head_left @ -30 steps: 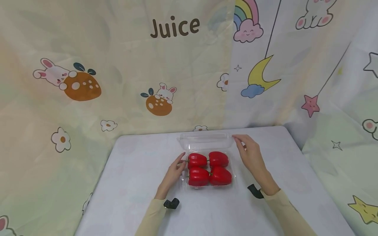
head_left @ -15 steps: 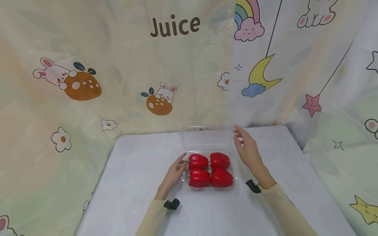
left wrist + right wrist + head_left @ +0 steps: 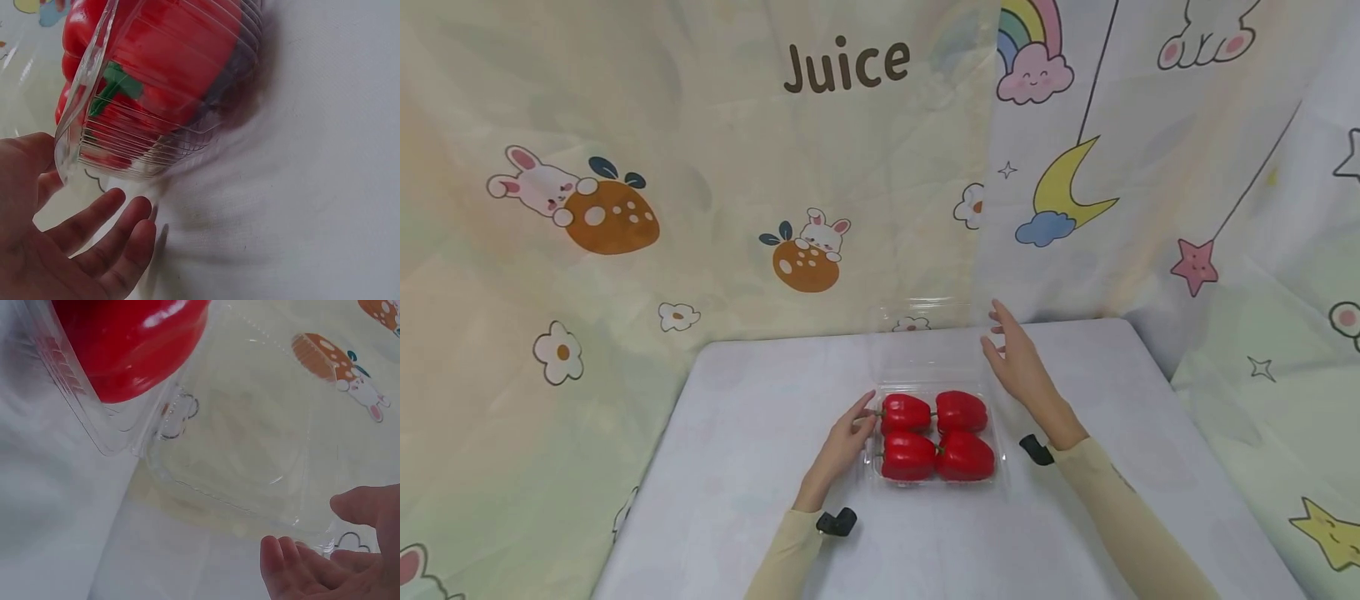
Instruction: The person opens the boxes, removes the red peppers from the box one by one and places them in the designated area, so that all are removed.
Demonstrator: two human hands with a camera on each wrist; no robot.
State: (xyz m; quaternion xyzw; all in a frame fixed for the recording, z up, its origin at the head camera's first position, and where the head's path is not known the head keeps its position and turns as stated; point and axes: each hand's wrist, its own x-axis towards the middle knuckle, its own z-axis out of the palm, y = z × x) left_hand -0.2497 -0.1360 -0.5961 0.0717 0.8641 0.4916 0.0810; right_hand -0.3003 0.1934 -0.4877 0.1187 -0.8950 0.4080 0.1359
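Clear plastic clamshell box point(image 3: 937, 477) of red bell peppers point(image 3: 936, 435): transparent hinged lid point(image 3: 925, 333) upright at far edge. Right hand point(image 3: 1011, 360) fingers straight, fingertips at lid's right corner. Left hand point(image 3: 850, 433) relaxed, steadying box's left wall.

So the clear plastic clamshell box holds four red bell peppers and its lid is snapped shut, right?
Not quite. The clear plastic clamshell box does hold four red bell peppers, but its lid is raised open at the back, with the right hand at its edge, as the head view shows.

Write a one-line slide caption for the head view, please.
Left hand steadies a clear box of red peppers; right hand lifts its lid.
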